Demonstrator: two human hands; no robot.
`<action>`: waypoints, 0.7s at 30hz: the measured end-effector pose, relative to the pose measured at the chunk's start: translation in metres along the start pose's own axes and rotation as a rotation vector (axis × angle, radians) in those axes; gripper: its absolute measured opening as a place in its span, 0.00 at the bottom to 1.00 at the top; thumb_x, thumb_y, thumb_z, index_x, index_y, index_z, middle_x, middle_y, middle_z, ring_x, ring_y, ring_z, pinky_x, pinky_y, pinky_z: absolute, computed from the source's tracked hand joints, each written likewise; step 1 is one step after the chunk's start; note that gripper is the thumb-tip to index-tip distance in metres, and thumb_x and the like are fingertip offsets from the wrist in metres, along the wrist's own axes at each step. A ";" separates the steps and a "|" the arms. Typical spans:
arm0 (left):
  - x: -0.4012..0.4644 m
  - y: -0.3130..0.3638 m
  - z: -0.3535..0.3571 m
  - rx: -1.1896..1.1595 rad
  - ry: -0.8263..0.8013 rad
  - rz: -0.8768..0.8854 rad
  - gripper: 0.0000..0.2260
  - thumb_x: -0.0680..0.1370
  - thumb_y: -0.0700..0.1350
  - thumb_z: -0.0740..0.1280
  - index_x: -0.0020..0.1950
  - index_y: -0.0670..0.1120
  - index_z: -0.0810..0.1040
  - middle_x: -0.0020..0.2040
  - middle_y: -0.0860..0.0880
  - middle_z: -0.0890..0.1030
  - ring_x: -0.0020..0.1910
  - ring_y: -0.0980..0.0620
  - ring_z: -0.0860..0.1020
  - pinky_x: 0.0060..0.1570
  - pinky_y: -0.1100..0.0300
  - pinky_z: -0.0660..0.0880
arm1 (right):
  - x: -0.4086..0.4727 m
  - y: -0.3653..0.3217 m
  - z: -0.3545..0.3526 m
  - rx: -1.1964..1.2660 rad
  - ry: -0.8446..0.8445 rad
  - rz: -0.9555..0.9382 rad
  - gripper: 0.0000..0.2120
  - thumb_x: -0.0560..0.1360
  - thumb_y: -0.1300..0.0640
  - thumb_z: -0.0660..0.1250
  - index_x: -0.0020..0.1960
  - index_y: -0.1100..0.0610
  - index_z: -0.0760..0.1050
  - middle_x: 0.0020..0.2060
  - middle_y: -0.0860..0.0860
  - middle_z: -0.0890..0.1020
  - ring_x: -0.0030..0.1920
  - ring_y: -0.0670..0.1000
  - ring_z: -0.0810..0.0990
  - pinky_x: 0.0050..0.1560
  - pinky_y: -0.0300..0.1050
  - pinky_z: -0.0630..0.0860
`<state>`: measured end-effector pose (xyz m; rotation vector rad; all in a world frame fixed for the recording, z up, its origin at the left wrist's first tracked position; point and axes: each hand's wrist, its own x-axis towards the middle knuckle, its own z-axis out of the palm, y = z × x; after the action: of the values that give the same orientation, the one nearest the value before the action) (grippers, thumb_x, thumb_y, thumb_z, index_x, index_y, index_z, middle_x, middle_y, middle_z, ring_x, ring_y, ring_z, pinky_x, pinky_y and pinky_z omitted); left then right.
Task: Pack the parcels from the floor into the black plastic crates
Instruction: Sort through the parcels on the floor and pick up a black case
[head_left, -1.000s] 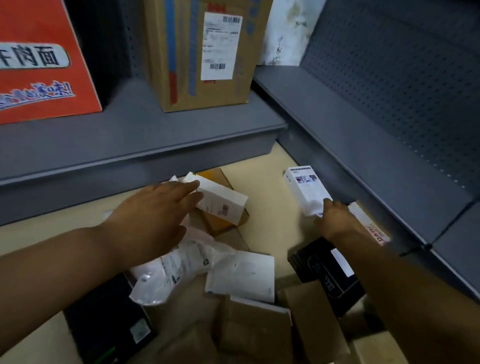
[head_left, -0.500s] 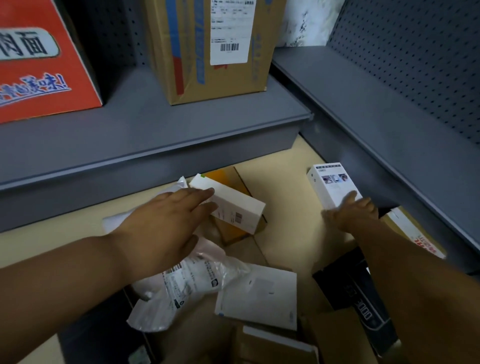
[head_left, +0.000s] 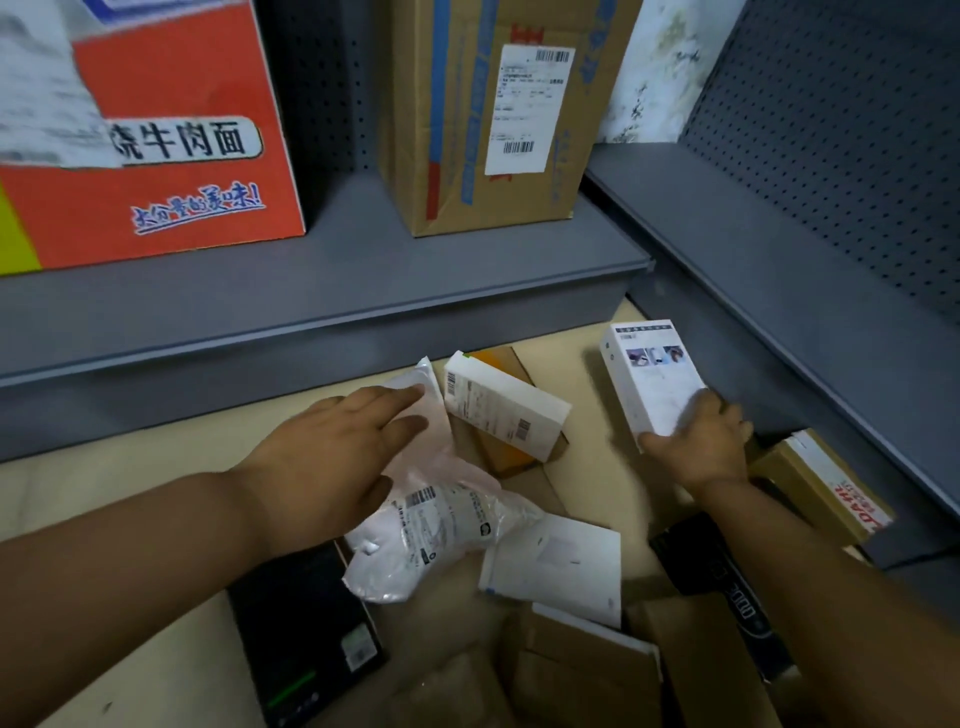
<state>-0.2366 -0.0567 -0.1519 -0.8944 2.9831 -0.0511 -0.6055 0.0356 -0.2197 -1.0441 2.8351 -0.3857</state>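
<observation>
Floor (head_left: 291, 670) parcels half-buried; left hand (head_left: 332, 457) flat, right hand (head_left: 698, 447) fingers clutching blurred white box (head_left: 652, 379).

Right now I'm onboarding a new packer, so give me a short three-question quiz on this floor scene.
1. True or false: the right hand grips a white box.
2. What lies under the left hand? A) black box B) white plastic mailer C) tape roll
3. Fill in: the tall brown carton with a shipping label stands on the grey ____.

Key: 1 true; 2 B; 3 shelf.
</observation>
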 end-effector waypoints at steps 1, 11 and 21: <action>-0.005 0.002 -0.008 -0.002 0.008 -0.013 0.32 0.60 0.53 0.77 0.63 0.50 0.77 0.67 0.47 0.74 0.60 0.49 0.78 0.50 0.57 0.78 | -0.008 -0.007 -0.009 0.028 0.038 -0.041 0.38 0.64 0.44 0.75 0.64 0.58 0.60 0.62 0.61 0.66 0.62 0.63 0.63 0.61 0.58 0.69; -0.076 -0.013 -0.056 -0.046 0.018 -0.116 0.28 0.78 0.52 0.60 0.76 0.55 0.53 0.78 0.54 0.50 0.74 0.54 0.56 0.70 0.60 0.59 | -0.112 -0.111 -0.077 0.080 0.119 -0.664 0.45 0.62 0.47 0.75 0.71 0.57 0.57 0.64 0.55 0.63 0.63 0.54 0.59 0.58 0.45 0.65; -0.175 -0.091 -0.110 -0.422 0.284 -0.529 0.34 0.73 0.56 0.69 0.72 0.47 0.58 0.72 0.48 0.64 0.69 0.49 0.67 0.63 0.55 0.66 | -0.213 -0.235 -0.104 -0.155 0.210 -1.283 0.46 0.59 0.44 0.75 0.70 0.60 0.61 0.63 0.56 0.66 0.61 0.56 0.63 0.44 0.48 0.78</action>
<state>-0.0442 -0.0335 -0.0351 -1.8431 2.9473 0.4961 -0.3150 0.0231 -0.0560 -2.8523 1.9095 -0.3327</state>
